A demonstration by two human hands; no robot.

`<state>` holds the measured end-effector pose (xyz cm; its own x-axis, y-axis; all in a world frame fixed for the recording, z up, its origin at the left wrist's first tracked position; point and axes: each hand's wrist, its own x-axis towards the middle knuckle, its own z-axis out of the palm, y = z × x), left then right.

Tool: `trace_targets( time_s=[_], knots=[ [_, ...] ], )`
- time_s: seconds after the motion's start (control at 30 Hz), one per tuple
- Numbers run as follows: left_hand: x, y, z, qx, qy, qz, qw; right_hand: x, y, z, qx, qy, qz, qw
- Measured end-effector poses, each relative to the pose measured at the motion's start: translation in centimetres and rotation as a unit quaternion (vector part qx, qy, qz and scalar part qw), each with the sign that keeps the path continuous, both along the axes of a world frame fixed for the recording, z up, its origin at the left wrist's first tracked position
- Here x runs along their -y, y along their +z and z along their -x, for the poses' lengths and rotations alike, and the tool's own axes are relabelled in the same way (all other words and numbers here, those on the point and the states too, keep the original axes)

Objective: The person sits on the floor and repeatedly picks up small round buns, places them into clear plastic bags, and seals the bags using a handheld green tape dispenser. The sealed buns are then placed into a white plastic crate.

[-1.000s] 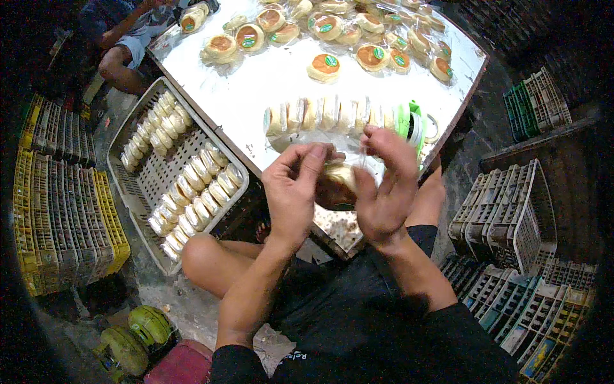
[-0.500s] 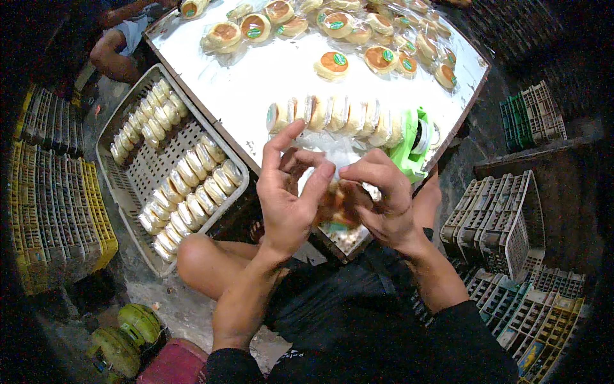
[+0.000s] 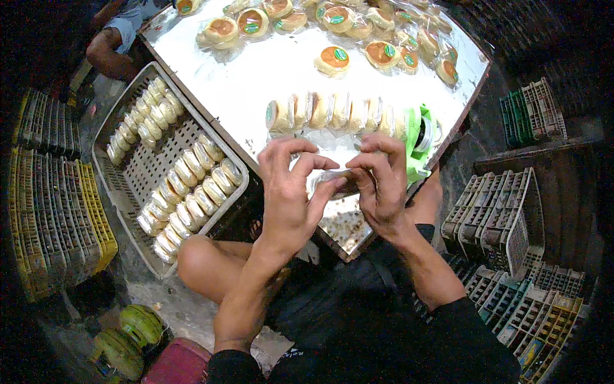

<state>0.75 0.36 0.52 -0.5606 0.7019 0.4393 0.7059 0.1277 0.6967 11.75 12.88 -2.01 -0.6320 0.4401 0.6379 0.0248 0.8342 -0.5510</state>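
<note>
Both my hands come together over the table's near corner, pinching a plastic-wrapped round bun between them. My left hand has its thumb and forefinger closed at the bun's left side. On the other side, my right hand curls its fingers at the wrapper's edge. Most of the bun is hidden by my fingers. Just beyond stands a row of wrapped buns on edge, side by side. A bright green tape dispenser sits at the row's right end, near my right hand. Clear plastic film lies beneath the row.
Many wrapped buns with green labels cover the white table's far side. At left, a grey crate holds rows of wrapped buns. Stacked crates stand left and more crates right. Green gas cylinders stand lower left.
The bun has turned in my hands, so its brown face and green label no longer show. My left forefinger has bent down from its raised position, and my right hand has shifted slightly.
</note>
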Motion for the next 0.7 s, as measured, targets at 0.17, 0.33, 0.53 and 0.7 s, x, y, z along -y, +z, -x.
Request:
trace_targets(
  time_s=[0.17,0.33,0.53,0.7],
  knots=[
    [-0.9,-1.8,-1.5,0.46,-0.002,-0.193,0.866,2.7,1.5,1.0,-0.071,0.062,0.465,0.88],
    [-2.6,-2.6,-2.1,0.49,0.027,-0.309,0.815,3.0,1.2,0.9,-0.181,0.004,0.417,0.891],
    [-3.1,-4.0,-0.5,0.485,0.037,-0.294,0.823,-6.9,-6.4,-10.7,0.13,-0.349,0.21,0.904],
    [-4.7,-4.6,-1.1,0.49,0.03,-0.285,0.823,-9.8,-6.0,-9.7,0.195,-0.401,0.28,0.85]
  ],
)
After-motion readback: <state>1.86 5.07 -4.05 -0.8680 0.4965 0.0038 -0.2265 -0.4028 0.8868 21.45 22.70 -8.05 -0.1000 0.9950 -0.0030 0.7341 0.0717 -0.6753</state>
